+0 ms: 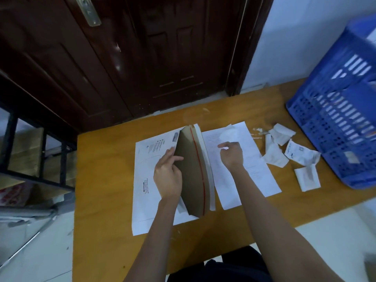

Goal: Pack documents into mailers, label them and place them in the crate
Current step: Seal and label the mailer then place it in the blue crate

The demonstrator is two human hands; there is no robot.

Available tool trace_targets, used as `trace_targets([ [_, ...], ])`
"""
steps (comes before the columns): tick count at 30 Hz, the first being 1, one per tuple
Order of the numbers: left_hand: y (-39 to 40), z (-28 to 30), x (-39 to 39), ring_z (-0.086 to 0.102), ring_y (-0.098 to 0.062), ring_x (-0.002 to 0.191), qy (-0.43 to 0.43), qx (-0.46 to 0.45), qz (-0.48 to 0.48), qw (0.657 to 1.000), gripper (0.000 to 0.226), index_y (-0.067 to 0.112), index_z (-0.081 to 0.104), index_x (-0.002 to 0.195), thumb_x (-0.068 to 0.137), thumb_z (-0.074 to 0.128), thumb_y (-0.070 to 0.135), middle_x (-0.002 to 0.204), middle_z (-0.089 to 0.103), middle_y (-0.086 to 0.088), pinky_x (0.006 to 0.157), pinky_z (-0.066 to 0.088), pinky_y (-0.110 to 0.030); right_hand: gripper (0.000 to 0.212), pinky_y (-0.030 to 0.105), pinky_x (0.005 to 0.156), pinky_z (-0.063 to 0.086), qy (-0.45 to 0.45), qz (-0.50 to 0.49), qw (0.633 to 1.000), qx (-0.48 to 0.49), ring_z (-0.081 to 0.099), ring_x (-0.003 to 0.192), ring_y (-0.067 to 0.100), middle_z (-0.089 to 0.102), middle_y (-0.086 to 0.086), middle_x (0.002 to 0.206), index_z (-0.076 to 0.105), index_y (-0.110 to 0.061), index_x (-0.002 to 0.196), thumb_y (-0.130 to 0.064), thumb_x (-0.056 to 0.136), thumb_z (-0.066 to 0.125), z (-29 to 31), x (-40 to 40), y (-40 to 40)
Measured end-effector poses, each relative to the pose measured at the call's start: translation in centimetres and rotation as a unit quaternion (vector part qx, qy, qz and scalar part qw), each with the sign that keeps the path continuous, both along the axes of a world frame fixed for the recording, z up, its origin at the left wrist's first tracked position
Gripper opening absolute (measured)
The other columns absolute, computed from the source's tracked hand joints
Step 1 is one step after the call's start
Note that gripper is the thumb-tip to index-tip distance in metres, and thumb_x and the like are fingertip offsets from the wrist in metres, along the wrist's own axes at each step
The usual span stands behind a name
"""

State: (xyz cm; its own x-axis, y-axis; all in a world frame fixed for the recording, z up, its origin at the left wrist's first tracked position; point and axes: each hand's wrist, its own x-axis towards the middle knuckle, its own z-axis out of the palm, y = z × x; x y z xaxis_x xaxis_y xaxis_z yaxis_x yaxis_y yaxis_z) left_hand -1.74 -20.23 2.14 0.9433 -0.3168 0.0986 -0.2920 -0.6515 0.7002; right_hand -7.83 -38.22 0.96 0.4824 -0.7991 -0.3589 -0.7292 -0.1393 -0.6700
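Wooden table (105,180) in front of a dark door (142,58); my left hand (167,176) pinches the brown mailer (191,176), flap raised, at center; my right hand (232,155) pinches a white scrap over the document (254,171) at 3 o'clock; blue crate (341,123) at 2 o'clock; crumpled label backings (284,151) lie beside it.

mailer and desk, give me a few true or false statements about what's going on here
1. The left hand holds the brown mailer up on its edge. True.
2. The blue crate sits on the person's left. False: it stands at the right end of the table.
3. The right hand is inside the crate. False: it is over a white sheet beside the mailer.
4. Crumpled white scraps lie between the sheet and the crate. True.
5. The mailer lies flat and sealed. False: it stands tilted, its red strip showing.
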Motion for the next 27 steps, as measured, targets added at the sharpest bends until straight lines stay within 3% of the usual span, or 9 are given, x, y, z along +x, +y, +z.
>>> trace_targets([
  [4, -2.1, -0.1, -0.7, 0.057, -0.019, 0.121, 0.004, 0.02, 0.013, 1.0, 0.026, 0.018, 0.076, 0.089, 0.086, 0.061, -0.002, 0.127, 0.062, 0.001, 0.097, 0.047, -0.034, 0.039, 0.039, 0.106, 0.038, 0.11, 0.148, 0.978, -0.098, 0.024, 0.139, 0.027, 0.022, 0.002, 0.156, 0.06, -0.024, 0.126, -0.013, 0.092, 0.047, -1.2, -0.4, -2.0],
  [8, -3.9, -0.1, -1.3, 0.057, -0.019, 0.12, 0.006, 0.031, 0.038, 0.999, 0.026, 0.018, 0.075, 0.089, 0.087, 0.059, -0.002, 0.128, 0.062, 0.002, 0.096, 0.041, -0.027, 0.048, 0.042, 0.116, 0.016, 0.217, 0.253, 0.937, -0.106, -0.01, 0.147, 0.026, -0.008, 0.001, 0.161, 0.038, -0.032, 0.143, -0.027, 0.095, 0.043, -2.7, -0.4, -3.6],
  [14, -5.4, -0.5, -1.8, 0.055, -0.017, 0.122, 0.014, 0.051, 0.047, 0.998, 0.024, 0.018, 0.075, 0.089, 0.088, 0.058, 0.001, 0.131, 0.059, 0.004, 0.097, 0.036, -0.023, 0.061, 0.041, 0.116, 0.017, 0.232, 0.284, 0.926, -0.092, -0.009, 0.148, 0.024, -0.006, -0.003, 0.161, 0.018, -0.017, 0.152, -0.028, 0.097, 0.042, -3.7, -0.9, -5.2],
  [18, -6.5, -0.7, -2.6, 0.056, -0.018, 0.121, 0.011, 0.057, 0.044, 0.997, 0.023, 0.018, 0.075, 0.089, 0.087, 0.059, 0.001, 0.13, 0.06, 0.004, 0.097, 0.038, -0.024, 0.07, 0.039, 0.116, 0.021, 0.146, 0.201, 0.963, -0.104, 0.002, 0.148, 0.023, -0.004, -0.002, 0.161, 0.008, -0.01, 0.152, -0.023, 0.096, 0.047, -3.6, -1.5, -5.5],
  [21, -6.7, -1.1, -2.8, 0.055, -0.017, 0.122, 0.018, 0.058, 0.045, 0.997, 0.023, 0.019, 0.074, 0.089, 0.087, 0.06, 0.001, 0.131, 0.06, 0.004, 0.098, 0.039, -0.025, 0.077, 0.035, 0.112, 0.032, 0.022, 0.04, 0.989, -0.139, 0.022, 0.145, 0.022, -0.005, -0.001, 0.161, 0.008, -0.005, 0.152, -0.02, 0.093, 0.054, -3.5, -2.7, -6.3],
  [23, -6.8, -1.2, -2.9, 0.055, -0.018, 0.122, 0.016, 0.06, 0.046, 0.997, 0.022, 0.018, 0.074, 0.089, 0.087, 0.06, 0.001, 0.13, 0.06, 0.004, 0.098, 0.04, -0.027, 0.075, 0.041, 0.104, 0.042, -0.041, -0.068, 0.983, -0.164, 0.031, 0.14, 0.028, -0.001, 0.003, 0.161, 0.016, -0.006, 0.152, -0.014, 0.089, 0.056, -4.1, -4.2, -7.5],
  [25, -6.8, -1.2, -2.9, 0.055, -0.019, 0.122, 0.011, 0.059, 0.049, 0.997, 0.023, 0.017, 0.074, 0.088, 0.087, 0.06, 0.0, 0.13, 0.06, 0.003, 0.099, 0.04, -0.028, 0.073, 0.043, 0.087, 0.05, -0.044, -0.148, 0.972, -0.176, 0.045, 0.127, 0.037, 0.001, 0.011, 0.16, 0.027, -0.016, 0.15, -0.005, 0.083, 0.054, -4.5, -5.7, -8.8],
  [27, -6.8, -1.1, -2.9, 0.055, -0.019, 0.122, 0.011, 0.059, 0.051, 0.997, 0.023, 0.017, 0.074, 0.088, 0.087, 0.06, -0.001, 0.13, 0.06, 0.002, 0.099, 0.039, -0.027, 0.073, 0.043, 0.087, 0.047, -0.006, -0.207, 0.967, -0.15, 0.045, 0.125, 0.041, -0.001, 0.019, 0.159, 0.037, -0.025, 0.146, 0.001, 0.079, 0.05, -4.7, -6.6, -9.7],
])
